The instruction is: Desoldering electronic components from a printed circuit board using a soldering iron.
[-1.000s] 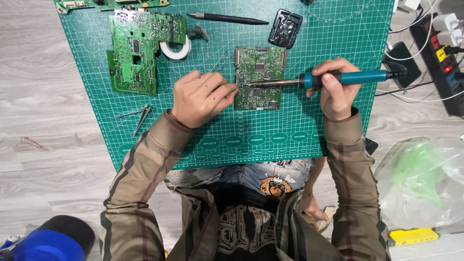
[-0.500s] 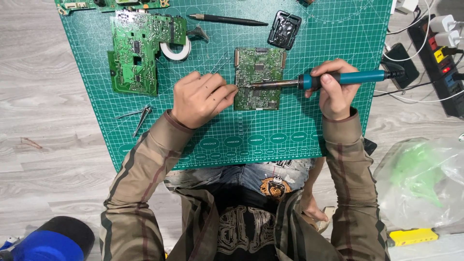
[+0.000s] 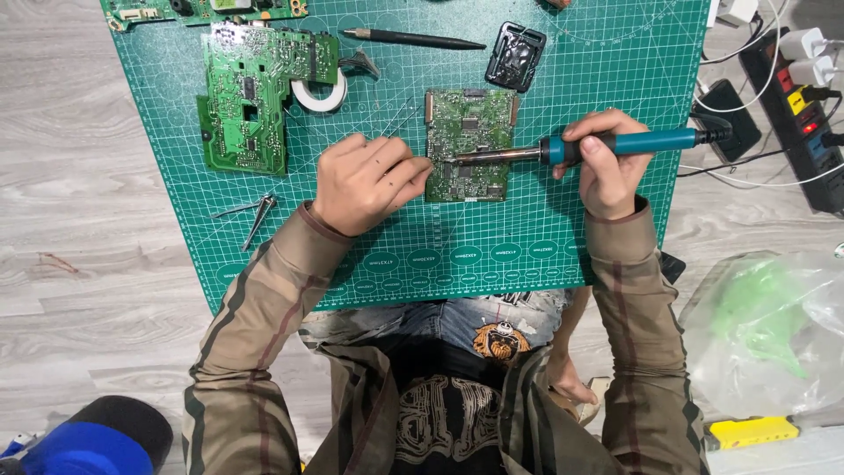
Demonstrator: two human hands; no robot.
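A small green circuit board lies in the middle of the green cutting mat. My right hand grips a soldering iron by its teal handle. The metal tip of the iron rests on the board's left part. My left hand sits at the board's left edge with fingers pinched together, close to the iron's tip. A thin wire seems to run up from those fingers.
On the mat are a larger green board, a white tape roll, a black pointed tool, a black plastic part and tweezers. A power strip and a clear plastic bag lie at the right.
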